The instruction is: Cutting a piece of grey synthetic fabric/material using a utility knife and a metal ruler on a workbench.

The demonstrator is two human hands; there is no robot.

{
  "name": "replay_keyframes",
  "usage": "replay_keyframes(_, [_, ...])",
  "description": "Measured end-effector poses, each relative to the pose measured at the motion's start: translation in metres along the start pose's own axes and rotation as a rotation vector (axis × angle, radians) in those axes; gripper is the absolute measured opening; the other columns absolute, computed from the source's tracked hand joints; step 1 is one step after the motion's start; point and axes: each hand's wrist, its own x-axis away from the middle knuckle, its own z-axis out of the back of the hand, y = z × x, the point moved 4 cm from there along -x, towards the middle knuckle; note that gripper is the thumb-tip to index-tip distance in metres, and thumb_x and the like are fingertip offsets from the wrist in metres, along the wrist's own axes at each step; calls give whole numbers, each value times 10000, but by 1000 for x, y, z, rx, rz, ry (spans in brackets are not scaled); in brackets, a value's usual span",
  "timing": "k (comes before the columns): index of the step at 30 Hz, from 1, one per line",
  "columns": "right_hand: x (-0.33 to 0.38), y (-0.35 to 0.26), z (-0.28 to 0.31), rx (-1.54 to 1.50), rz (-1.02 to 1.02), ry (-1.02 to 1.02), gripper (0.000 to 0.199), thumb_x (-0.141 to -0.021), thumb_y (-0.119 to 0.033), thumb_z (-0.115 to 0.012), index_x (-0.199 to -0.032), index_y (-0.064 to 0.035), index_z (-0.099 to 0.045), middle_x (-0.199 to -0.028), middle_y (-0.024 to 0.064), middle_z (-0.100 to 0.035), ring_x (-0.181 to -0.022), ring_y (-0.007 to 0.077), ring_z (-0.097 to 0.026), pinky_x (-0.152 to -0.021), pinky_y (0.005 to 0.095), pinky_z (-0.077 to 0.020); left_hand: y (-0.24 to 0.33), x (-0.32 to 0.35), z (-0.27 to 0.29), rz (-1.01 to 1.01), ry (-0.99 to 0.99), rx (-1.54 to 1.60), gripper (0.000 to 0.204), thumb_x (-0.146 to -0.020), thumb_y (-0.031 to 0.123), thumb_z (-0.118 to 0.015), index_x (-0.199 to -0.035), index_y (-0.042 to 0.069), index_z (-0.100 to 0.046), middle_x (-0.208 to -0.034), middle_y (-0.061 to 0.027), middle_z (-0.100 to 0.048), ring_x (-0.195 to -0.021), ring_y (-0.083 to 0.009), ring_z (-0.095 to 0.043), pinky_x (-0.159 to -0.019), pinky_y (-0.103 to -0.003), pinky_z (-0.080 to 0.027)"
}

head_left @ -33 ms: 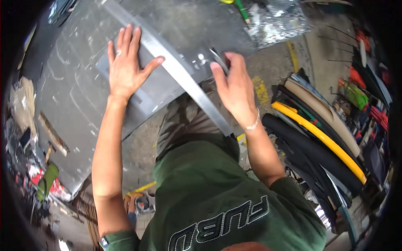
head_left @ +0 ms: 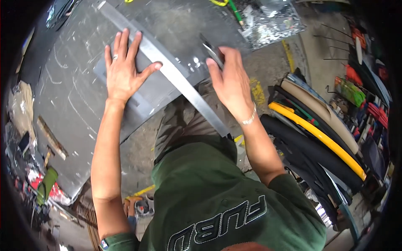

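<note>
My left hand [head_left: 124,77] lies flat with its fingers spread, pressing on a long metal straightedge [head_left: 176,77] and on the grey, see-through sheet [head_left: 155,90] beside it. The straightedge runs slantwise across the dark tabletop, and its near end juts past the table edge towards my body. Closed round a dark-handled knife [head_left: 215,54], my right hand [head_left: 234,85] hovers right of the straightedge, apart from it. The blade points up and left over the table; whether its tip touches the surface I cannot tell.
At the back right lie a green pencil-like stick [head_left: 235,11] and crinkled clear plastic [head_left: 274,25]. Rolls of material, one of them yellow [head_left: 318,136], stand on the floor to the right. A wooden strip [head_left: 52,137] rests on the left of the scratched table [head_left: 71,83].
The knife and my right hand have shifted slightly up and left, and more of the blade shows. My left hand stays on the straightedge. The whole view has moved a little.
</note>
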Motion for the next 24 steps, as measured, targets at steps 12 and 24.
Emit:
replay_keyframes(12, [-162,106,25,114,67,45,341,-926,-315,-718,-1060,-1,-700,-886,159,-737,-788,298,-706,-732,383,-545,9,-7,0,-31,65,13,750,-880,681,-654,-1498,271,-544,-1632,-140,-371,-1525,-347,-315,-1244,-599,-196])
replay_keyframes(24, [-125,87,89,225,-150,-394,257,-942,-267,-712,-1029,-26,-727,-794,71,-744,-685,157,-707,-630,304,-552,15,-13,21,108,-178,122,768,-800,673,-730,-1395,194,-650,-1620,-291,-314,-1525,-461,-265,-1252,-605,-158])
